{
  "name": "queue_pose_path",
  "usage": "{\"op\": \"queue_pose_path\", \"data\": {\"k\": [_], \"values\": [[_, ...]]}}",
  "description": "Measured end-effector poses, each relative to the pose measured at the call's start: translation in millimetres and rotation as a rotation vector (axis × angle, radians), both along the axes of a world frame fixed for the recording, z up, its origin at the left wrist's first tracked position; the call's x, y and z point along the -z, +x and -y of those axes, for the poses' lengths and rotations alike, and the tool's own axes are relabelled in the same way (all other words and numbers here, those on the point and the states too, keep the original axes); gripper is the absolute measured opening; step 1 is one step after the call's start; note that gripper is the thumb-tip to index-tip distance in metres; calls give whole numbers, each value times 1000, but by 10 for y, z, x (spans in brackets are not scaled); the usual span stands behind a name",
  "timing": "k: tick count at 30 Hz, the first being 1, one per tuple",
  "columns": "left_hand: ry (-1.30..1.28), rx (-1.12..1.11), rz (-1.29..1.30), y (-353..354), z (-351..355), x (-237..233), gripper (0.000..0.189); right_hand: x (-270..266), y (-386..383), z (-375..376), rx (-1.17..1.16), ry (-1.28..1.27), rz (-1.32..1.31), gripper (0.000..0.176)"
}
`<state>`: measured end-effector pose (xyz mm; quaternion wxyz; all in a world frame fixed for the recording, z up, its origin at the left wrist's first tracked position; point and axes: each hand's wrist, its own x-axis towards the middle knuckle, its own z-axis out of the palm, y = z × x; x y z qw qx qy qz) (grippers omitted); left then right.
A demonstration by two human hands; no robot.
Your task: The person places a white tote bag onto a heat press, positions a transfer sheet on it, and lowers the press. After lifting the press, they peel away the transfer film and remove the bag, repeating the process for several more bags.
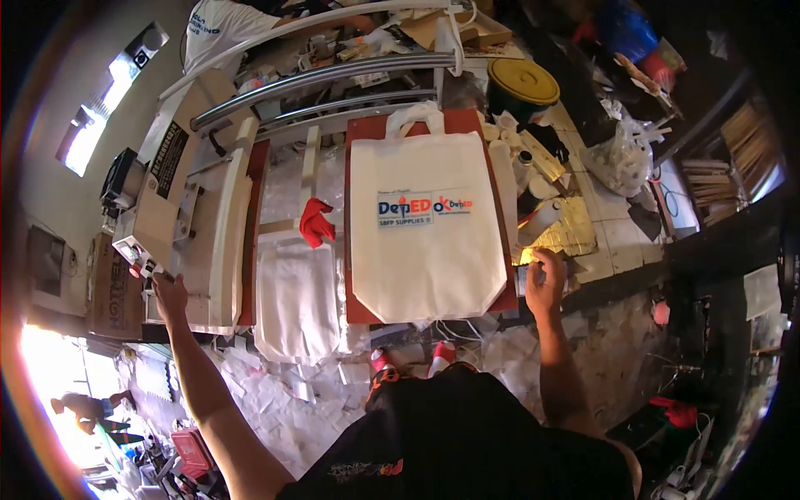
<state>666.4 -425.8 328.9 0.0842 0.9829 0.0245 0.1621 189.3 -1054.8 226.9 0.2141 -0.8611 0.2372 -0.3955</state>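
A white tote bag [429, 258] with a printed logo lies flat on a red-brown board [362, 312], its handles at the far end. Beyond the machine's white table, at the far left, my left hand [170, 296] is at a small control box [137, 257] on the machine; its fingertips are too small to make out. Just off the board's right edge is my right hand [545, 283], fingers curled near the gold sheet; what they hold, if anything, is too small to tell. Between the machine and the bag lie a red cloth [317, 223] and a stack of white bags [297, 304].
Metal rails [333, 68] cross the far side. A yellow-lidded bucket [523, 81], jars and a gold sheet [575, 229] stand at the right. Someone in a white shirt [221, 29] is at the back left. Plastic scraps [267, 387] cover the floor.
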Motion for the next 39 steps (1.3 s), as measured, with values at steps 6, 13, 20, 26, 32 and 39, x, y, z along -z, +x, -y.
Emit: {"op": "queue_pose_path", "data": {"k": [6, 13, 20, 26, 32, 39], "values": [[-31, 38, -15, -31, 24, 21, 39, -57, 30, -162, -84, 6, 48, 26], [-150, 301, 71, -965, 893, -120, 22, -197, 464, -549, -209, 56, 108, 25], [-248, 580, 161, -1572, 1538, -120, 28, -594, 1016, -1130, -453, 66, 159, 24], [-367, 661, 156, -2094, 2131, -117, 24, -965, 1315, -2016, -771, 34, 79, 30], [-658, 917, -71, -2544, 2034, -216, 40, -1037, 1562, -2664, -692, -111, 245, 48], [-683, 575, -278, -2571, -318, 822, 32, -1085, 1425, -2740, -99, -302, 12, 39]]}}
